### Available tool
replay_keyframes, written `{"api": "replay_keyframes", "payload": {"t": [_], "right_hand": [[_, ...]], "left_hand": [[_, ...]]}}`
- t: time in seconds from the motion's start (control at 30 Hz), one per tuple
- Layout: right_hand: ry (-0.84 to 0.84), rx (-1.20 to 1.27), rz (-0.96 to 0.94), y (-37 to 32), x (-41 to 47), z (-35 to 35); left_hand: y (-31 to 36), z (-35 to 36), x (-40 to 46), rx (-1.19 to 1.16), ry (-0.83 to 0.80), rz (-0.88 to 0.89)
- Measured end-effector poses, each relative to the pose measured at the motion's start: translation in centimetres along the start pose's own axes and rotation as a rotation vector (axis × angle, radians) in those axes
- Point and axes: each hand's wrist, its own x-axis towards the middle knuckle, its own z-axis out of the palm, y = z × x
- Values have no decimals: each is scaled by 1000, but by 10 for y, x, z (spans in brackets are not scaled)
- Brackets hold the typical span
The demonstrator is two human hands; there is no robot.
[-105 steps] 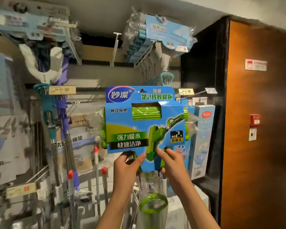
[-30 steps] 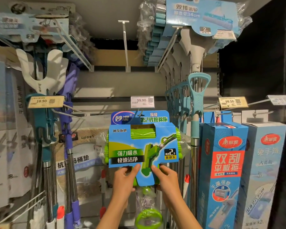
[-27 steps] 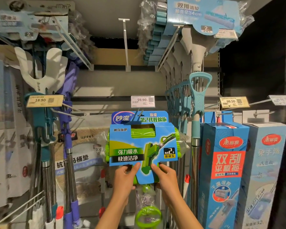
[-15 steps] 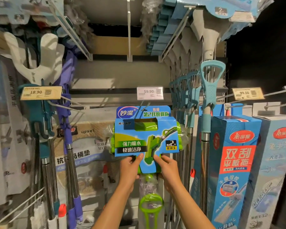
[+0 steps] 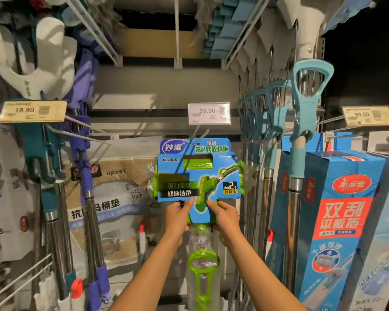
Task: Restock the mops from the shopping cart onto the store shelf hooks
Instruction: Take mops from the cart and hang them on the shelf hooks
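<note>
A green sponge mop in a blue card sleeve [image 5: 199, 173] hangs in front of me at the middle of the shelf. Its card top sits at the metal hook [image 5: 201, 134] under the 59.90 price tag [image 5: 209, 113]. My left hand [image 5: 177, 217] grips the lower left of the sleeve, thumb on its front. On the lower right my right hand [image 5: 226, 217] grips it the same way. The mop's green loop handle [image 5: 203, 265], wrapped in clear plastic, hangs down between my forearms.
Teal-handled steel mops [image 5: 301, 122] hang close on the right, beside blue boxed flat mops [image 5: 337, 216]. Purple and teal mops [image 5: 85, 153] hang on the left by an 18.90 tag [image 5: 33, 110]. Toilet mat packs [image 5: 112, 194] sit behind. Bare hook wires [image 5: 20, 286] jut out lower left.
I have stepped closer to the shelf and carried the mop in toward the hook under the 59.90 tag. Both hands keep the same grip on the sleeve.
</note>
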Motion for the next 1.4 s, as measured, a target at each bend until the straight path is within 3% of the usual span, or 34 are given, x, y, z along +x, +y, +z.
{"api": "replay_keyframes", "payload": {"t": [0.73, 1.4], "right_hand": [[-75, -67, 32, 49, 93, 2], [-114, -55, 68, 70, 124, 8]], "left_hand": [[-37, 20, 73, -76, 25, -134], [-44, 20, 102, 73, -27, -156]]}}
